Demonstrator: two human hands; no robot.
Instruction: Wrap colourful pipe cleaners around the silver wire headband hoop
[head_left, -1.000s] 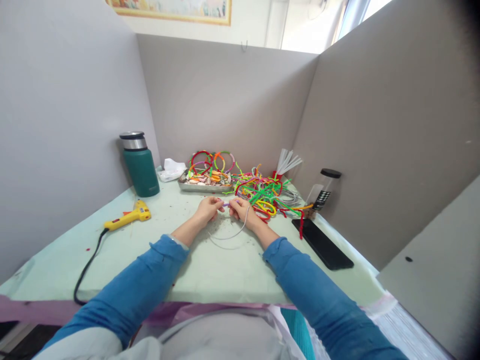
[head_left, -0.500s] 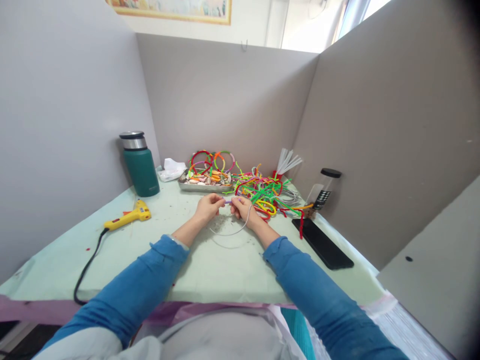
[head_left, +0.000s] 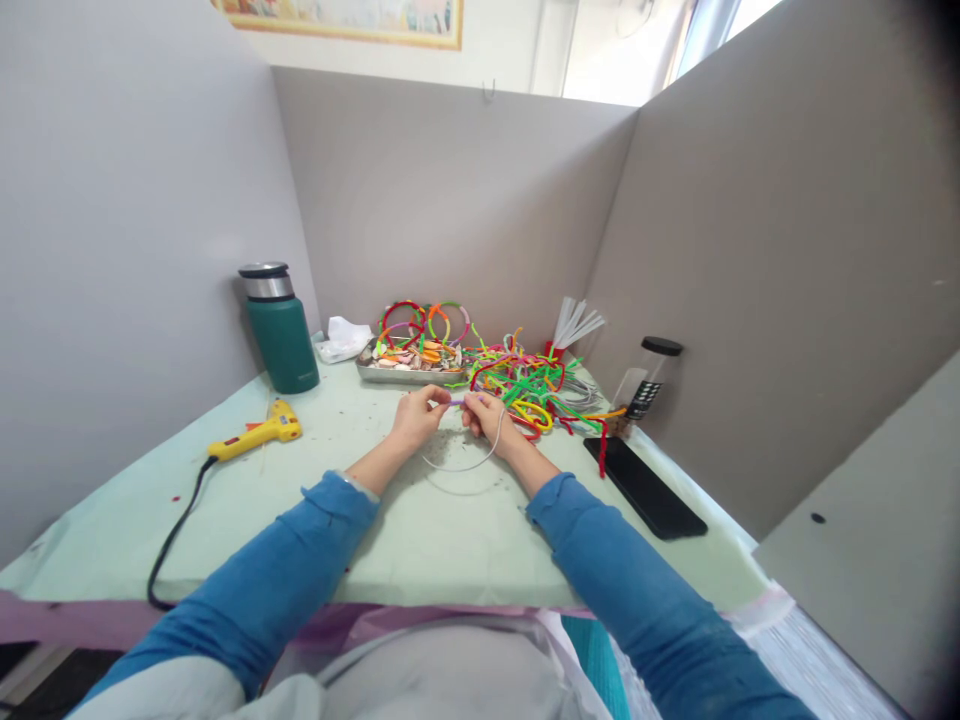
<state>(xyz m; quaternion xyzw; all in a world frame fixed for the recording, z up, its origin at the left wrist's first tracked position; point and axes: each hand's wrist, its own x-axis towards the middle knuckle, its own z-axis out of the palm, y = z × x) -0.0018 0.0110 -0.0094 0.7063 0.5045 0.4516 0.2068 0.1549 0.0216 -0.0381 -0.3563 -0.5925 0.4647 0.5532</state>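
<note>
My left hand [head_left: 419, 416] and my right hand [head_left: 486, 414] meet over the middle of the table, both with pinched fingers. Between their fingertips runs a short purple pipe cleaner [head_left: 457, 403], wound on a thin pale wire hoop [head_left: 463, 469]. The hoop hangs in a loose curve below the hands and passes over the right wrist side. Just behind the right hand lies a tangled pile of coloured pipe cleaners [head_left: 525, 378]. A metal tray [head_left: 409, 377] of shells or similar small pieces stands behind the left hand.
Colourful wrapped hoops [head_left: 448, 322] lean at the tray. A yellow glue gun [head_left: 259, 432] with a black cord and a green bottle [head_left: 282, 335] are on the left. At right are a black phone [head_left: 645, 488], a clear black-lidded bottle [head_left: 649, 378] and glue sticks [head_left: 576, 324]. Grey partitions surround the table.
The hands stay in nearly the same place. My left fingers have shifted slightly, and the hanging hoop has moved a little.
</note>
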